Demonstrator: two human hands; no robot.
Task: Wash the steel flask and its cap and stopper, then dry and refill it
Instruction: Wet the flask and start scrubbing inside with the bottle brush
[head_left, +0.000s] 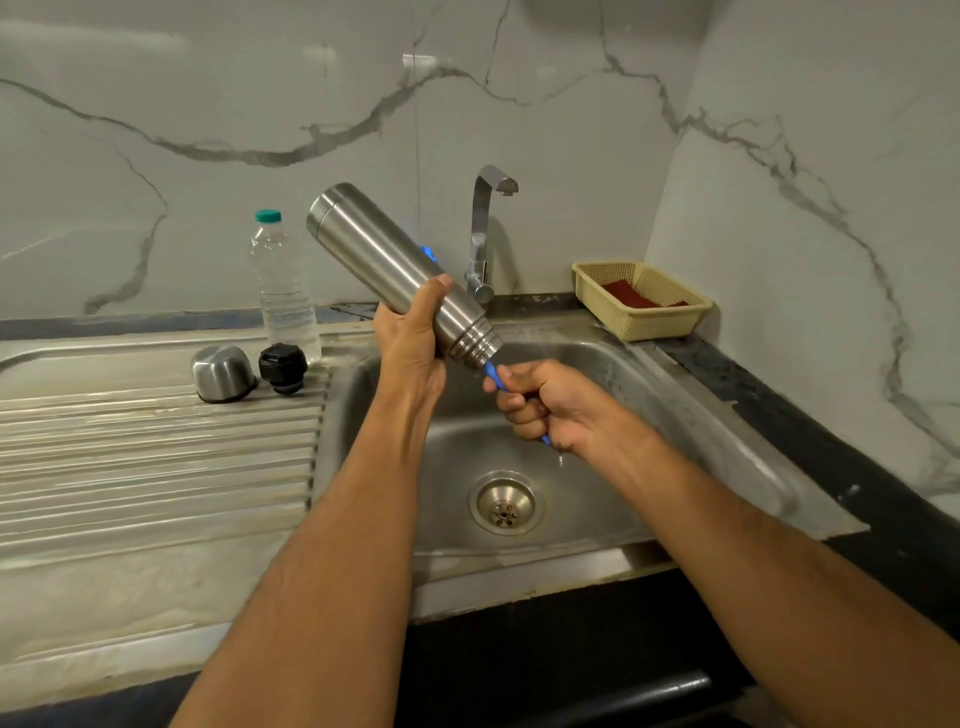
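Observation:
My left hand (410, 338) grips the steel flask (384, 265) over the sink, tilted with its threaded mouth pointing down to the right. My right hand (540, 405) is curled round the blue handle (493, 375) of a brush whose head is hidden inside the flask's mouth. The steel cap (222, 373) stands upside down on the ribbed drainboard (156, 441), and the black stopper (283, 368) sits just right of it.
A clear plastic water bottle (284, 291) with a green lid stands behind the stopper. The faucet (485, 234) rises behind the sink basin (649, 426); the drain (506, 502) lies below my hands. A beige basket (644, 317) holding a red scrub pad sits at the back right.

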